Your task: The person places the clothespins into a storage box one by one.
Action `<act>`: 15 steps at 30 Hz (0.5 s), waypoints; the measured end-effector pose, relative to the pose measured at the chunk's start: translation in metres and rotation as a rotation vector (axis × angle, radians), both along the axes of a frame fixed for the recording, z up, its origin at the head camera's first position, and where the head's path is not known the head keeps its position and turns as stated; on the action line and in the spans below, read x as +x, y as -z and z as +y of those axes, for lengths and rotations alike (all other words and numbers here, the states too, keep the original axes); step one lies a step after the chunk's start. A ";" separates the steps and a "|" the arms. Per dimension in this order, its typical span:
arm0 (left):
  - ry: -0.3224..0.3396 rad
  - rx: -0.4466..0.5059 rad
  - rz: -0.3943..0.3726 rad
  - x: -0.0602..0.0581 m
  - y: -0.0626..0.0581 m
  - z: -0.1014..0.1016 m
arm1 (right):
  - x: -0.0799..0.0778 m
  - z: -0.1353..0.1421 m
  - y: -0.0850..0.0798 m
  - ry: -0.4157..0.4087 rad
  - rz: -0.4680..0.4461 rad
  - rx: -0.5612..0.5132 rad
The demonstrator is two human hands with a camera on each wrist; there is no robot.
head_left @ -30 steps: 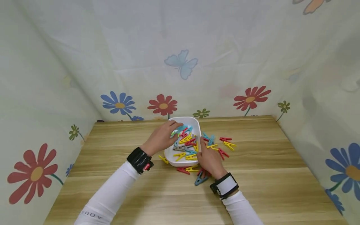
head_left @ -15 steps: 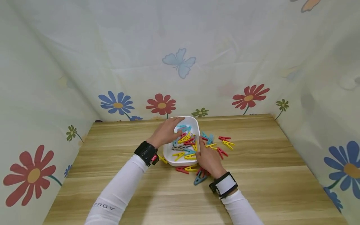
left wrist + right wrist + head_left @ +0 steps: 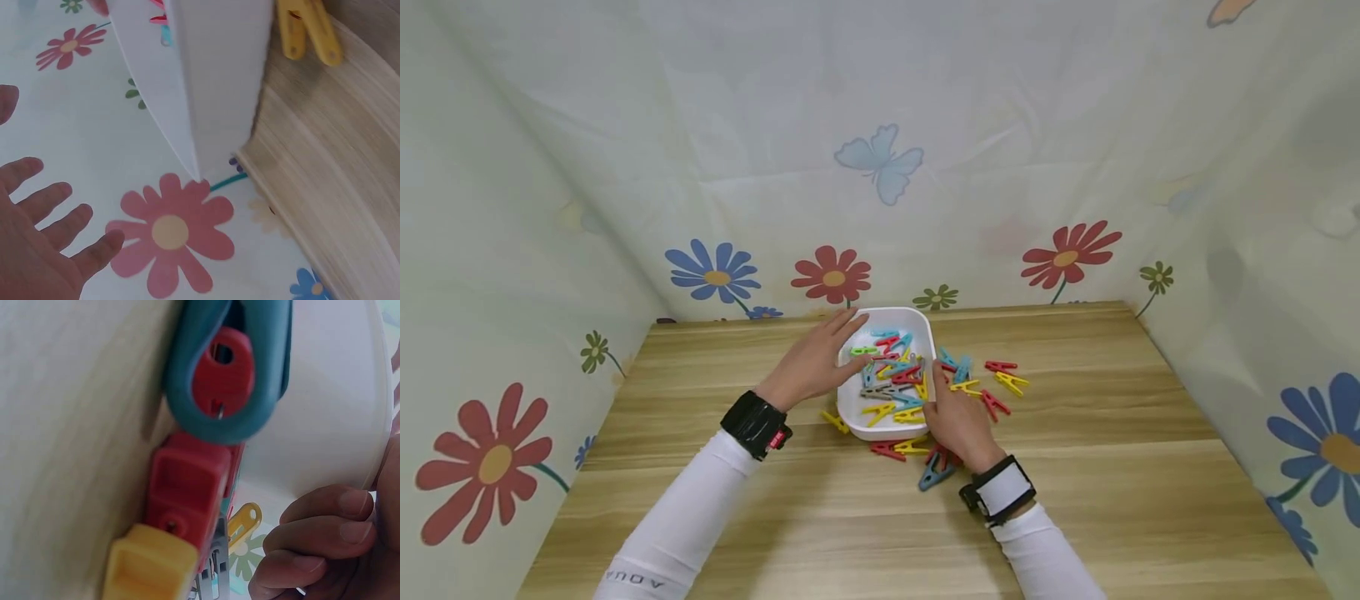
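Note:
A white plastic tub (image 3: 895, 319) stands on the wooden table with several red, yellow, blue and grey clothespins inside. Among them lies a green clothespin (image 3: 863, 351), near the left wall. My left hand (image 3: 811, 365) hovers at the tub's left rim with fingers spread; the left wrist view has these fingers empty, apart from the tub wall. On the opposite side my right hand (image 3: 962, 427) grips the tub's right wall, its fingers curled against the outside in the right wrist view. A large dark blue clothespin (image 3: 936, 472) lies on the table just below that hand.
Loose clothespins lie around the tub: a yellow clothespin (image 3: 835, 422) at left, a red clothespin (image 3: 887, 451) in front, another yellow clothespin (image 3: 1012, 382) at right. Flower-printed cloth walls (image 3: 880, 233) rise behind and beside the table (image 3: 1112, 467).
My left hand reached further over the tub, then drew back left to its rim, uncovering the green clothespin. The right hand has stayed on the tub's right wall.

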State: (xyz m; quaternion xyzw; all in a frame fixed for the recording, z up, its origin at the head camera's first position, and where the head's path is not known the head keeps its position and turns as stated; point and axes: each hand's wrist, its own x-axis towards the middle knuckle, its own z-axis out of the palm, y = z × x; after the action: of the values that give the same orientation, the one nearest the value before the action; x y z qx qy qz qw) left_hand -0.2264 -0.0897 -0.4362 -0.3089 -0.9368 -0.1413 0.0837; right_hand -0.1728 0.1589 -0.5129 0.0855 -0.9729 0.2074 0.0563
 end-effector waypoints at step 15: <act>-0.042 -0.040 -0.058 0.035 0.040 -0.060 | 0.000 -0.001 -0.001 0.009 -0.024 0.003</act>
State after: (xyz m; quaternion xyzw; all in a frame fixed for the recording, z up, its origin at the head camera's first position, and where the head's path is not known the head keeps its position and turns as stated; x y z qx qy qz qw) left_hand -0.1919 -0.1498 -0.4758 -0.2866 -0.9477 -0.1297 0.0532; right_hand -0.1723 0.1574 -0.5120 0.0789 -0.9742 0.2066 0.0456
